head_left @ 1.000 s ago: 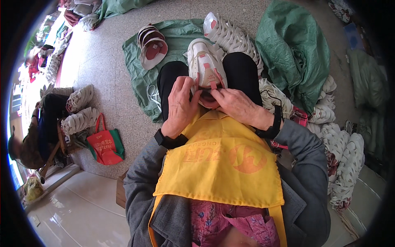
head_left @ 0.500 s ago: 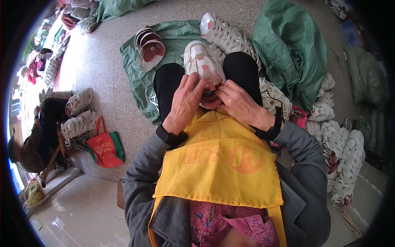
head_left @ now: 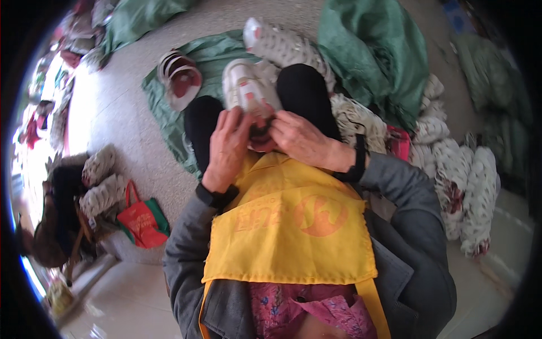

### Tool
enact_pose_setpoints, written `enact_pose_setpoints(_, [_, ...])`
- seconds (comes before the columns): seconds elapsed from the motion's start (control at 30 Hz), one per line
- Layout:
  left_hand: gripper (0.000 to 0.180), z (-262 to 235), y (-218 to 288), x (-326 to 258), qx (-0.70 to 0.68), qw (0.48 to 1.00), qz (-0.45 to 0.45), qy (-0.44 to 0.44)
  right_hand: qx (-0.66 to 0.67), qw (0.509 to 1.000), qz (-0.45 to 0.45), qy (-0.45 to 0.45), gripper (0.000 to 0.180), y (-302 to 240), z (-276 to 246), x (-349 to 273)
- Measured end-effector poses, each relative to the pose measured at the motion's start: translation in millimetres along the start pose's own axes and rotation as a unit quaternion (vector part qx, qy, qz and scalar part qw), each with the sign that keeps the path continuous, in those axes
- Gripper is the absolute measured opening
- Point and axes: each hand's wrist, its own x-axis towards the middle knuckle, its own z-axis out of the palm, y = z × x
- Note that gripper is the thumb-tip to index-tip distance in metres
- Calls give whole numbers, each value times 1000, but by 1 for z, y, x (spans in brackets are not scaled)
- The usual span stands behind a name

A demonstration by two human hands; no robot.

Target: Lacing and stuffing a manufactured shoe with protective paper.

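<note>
Concrete floor (head_left: 130,113), hands (head_left: 265,138) gripping shoe (head_left: 248,90)

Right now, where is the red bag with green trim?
In the head view, the red bag with green trim lies on the floor at the person's left, beside the grey-sleeved left elbow and just below a bundle of pale shoes.

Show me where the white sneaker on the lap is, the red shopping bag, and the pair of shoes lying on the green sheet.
white sneaker (head_left: 248,90), head view, on its upper near the laces.
red shopping bag (head_left: 144,223), head view, on its front panel.
pair of shoes (head_left: 179,79), head view, on the red insole.
</note>
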Motion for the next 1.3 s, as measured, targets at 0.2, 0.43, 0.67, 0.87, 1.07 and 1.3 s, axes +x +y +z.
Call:
enact_pose_setpoints(0.2, [29,-2,9,0,28,999,-9,13,-11,1000,5,12,14,-5,2,-2])
enact_pose_setpoints(0.43, [24,-6,15,3,9,999,-32,-5,284,934,182,116,17,3,-28,-24])
enact_pose_setpoints(0.67, [21,-3,12,1,4,999,-46,-9,304,810,475,161,14,38,-57,-123])
enact_pose_setpoints(0.87, [22,0,11,-1,6,999,-51,2,210,736,628,141,20,94,-29,-242])
enact_pose_setpoints(1.07, [24,-2,13,0,18,998,-54,-3,174,736,637,148,31,157,75,-287])
enact_pose_setpoints(1.3, [27,-4,16,0,34,997,-68,-5,107,772,624,61,45,210,147,-294])
